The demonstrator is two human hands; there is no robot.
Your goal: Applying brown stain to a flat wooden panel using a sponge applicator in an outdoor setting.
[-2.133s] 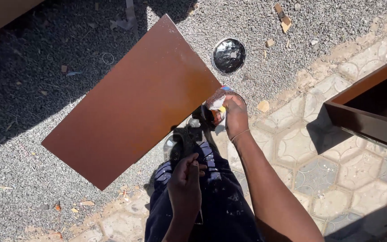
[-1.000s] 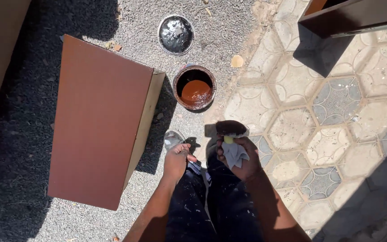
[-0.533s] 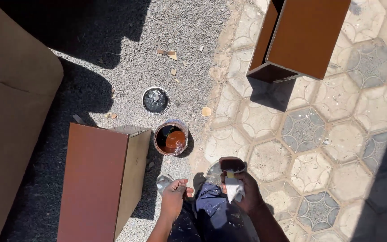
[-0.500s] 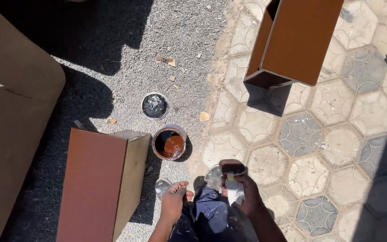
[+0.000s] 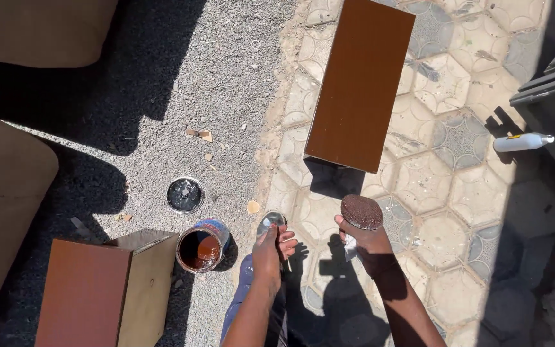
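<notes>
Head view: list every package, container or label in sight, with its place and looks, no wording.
Open round tin of brown liquid: on gravel beside the brown box, blue band on its side.
Round dark tin lid: flat on gravel, above the tin.
White plastic bottle: lying on paving at right, yellow patch on it.
No signs or screens.

The right hand [image 5: 369, 243] grips a rough, dark-stained sponge [image 5: 361, 211] with white cloth [image 5: 350, 245] beneath it. Left of the left hand [image 5: 269, 247], a metal tin [image 5: 200, 247] holds glossy brown liquid. Beyond the hands, a smooth brown wooden box [image 5: 361, 80] stands on matt stone pavers [image 5: 457, 193].
</notes>
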